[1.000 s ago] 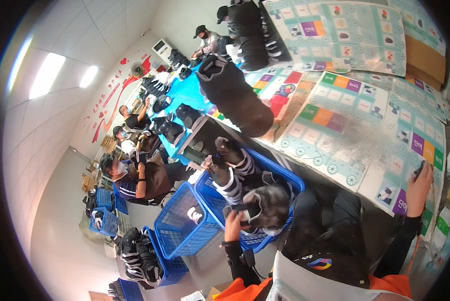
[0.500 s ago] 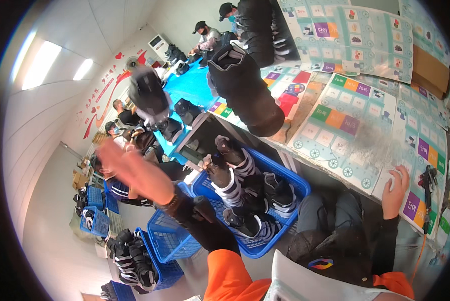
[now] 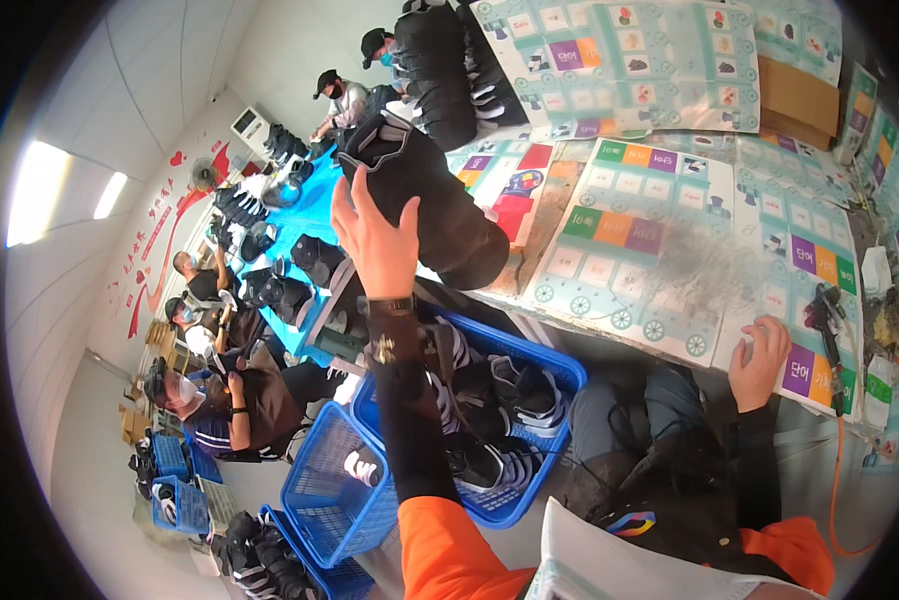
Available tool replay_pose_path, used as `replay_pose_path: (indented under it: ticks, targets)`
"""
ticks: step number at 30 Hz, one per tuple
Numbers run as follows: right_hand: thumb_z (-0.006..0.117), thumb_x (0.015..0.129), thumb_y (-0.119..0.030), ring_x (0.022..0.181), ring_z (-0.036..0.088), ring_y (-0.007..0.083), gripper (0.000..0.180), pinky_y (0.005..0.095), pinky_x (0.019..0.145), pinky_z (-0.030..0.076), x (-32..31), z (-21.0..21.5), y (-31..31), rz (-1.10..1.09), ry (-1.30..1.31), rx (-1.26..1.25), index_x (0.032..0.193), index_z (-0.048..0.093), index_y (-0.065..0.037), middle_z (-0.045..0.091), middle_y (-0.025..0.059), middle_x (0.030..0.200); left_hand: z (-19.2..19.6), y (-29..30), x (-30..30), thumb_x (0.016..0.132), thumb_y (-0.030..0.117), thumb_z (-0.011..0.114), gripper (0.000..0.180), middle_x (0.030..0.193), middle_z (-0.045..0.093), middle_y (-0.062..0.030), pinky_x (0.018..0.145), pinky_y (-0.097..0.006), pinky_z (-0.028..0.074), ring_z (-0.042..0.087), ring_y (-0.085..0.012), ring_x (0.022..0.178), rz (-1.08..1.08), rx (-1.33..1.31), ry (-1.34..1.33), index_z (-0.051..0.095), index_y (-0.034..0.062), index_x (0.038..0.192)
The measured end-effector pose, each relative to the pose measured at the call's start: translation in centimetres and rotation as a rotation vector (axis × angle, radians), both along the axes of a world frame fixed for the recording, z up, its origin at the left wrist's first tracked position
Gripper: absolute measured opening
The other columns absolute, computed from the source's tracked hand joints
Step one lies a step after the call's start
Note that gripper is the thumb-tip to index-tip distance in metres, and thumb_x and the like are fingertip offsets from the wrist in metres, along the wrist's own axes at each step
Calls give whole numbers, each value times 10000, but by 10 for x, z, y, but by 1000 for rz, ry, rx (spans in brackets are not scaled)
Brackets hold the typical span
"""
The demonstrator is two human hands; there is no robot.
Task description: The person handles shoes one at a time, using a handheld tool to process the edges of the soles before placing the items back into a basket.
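Observation:
My left hand (image 3: pixel 374 240) is raised with fingers and thumb apart, at the near side of a leaning stack of nested black shoe uppers (image 3: pixel 424 200). Its fingertips overlap the top upper's edge; whether they touch it I cannot tell. My right hand (image 3: pixel 757 362) rests on the paper-covered bench (image 3: pixel 669 275) with bent fingers. Something small and pale shows between its thumb and fingers, too little to name. Below my left forearm, a blue basket (image 3: pixel 559 470) holds several black shoe uppers with white stripes (image 3: pixel 524 390).
An orange-handled tool (image 3: pixel 825 330) with an orange cord lies at the bench's right. Left of the full basket stands another blue basket (image 3: pixel 314 500). Beyond, a blue-covered table (image 3: pixel 314 205) bears more black uppers, and several people sit at work along it.
A black upper that was in the air past my left hand is no longer there. My left hand has swung right, back to the stack. The view has turned slightly right; my right hand stays on the bench.

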State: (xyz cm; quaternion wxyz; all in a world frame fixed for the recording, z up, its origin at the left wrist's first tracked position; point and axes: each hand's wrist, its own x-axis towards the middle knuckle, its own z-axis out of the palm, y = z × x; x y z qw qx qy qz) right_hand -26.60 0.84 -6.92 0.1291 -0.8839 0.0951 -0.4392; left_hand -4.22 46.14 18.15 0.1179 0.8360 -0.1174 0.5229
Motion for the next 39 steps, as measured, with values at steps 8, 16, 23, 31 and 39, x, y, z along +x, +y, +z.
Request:
replay_pose_path:
  ticks: [8, 16, 23, 31, 39]
  targets:
    - [639, 784, -18, 1210, 535, 370, 192, 513, 1066, 377, -3, 0, -3, 37, 13, 7, 966, 600, -61, 591, 133, 1126, 26, 13, 76, 747, 167, 893, 460, 1418, 552, -167, 1014, -496, 516, 490, -420, 1346, 106, 169, 77, 729, 152, 1176]
    - [641, 767, 5, 1167, 551, 359, 176, 493, 1032, 401, -5, 5, -5, 57, -20, 28, 929, 599, -49, 596, 131, 1061, 65, -9, 70, 896, 159, 726, 85, 1166, 685, -95, 942, -442, 509, 631, -327, 1115, -45, 132, -9, 732, 87, 850]
    - [645, 747, 17, 1132, 561, 364, 180, 491, 1002, 420, -9, 3, -7, 87, -32, 48, 908, 590, -40, 595, 129, 1013, 59, -8, 72, 782, 347, 876, 328, 1123, 686, -67, 995, -483, 481, 602, -331, 1178, 156, 239, 261, 770, 129, 1002]
    - [643, 744, 19, 1117, 566, 369, 170, 496, 989, 428, -5, 2, -9, 95, -57, 55, 895, 589, -35, 599, 139, 997, 44, -7, 93, 836, 191, 816, 217, 979, 710, -83, 901, -488, 490, 662, -333, 1024, 103, 297, 188, 671, 80, 955]
    - [643, 746, 22, 1101, 568, 376, 167, 491, 971, 434, -14, 1, -11, 83, -40, 60, 896, 589, -26, 595, 144, 985, 93, -20, 69, 929, 139, 720, 225, 878, 724, -176, 739, -520, 513, 711, -413, 867, 202, 335, -81, 547, 30, 1024]
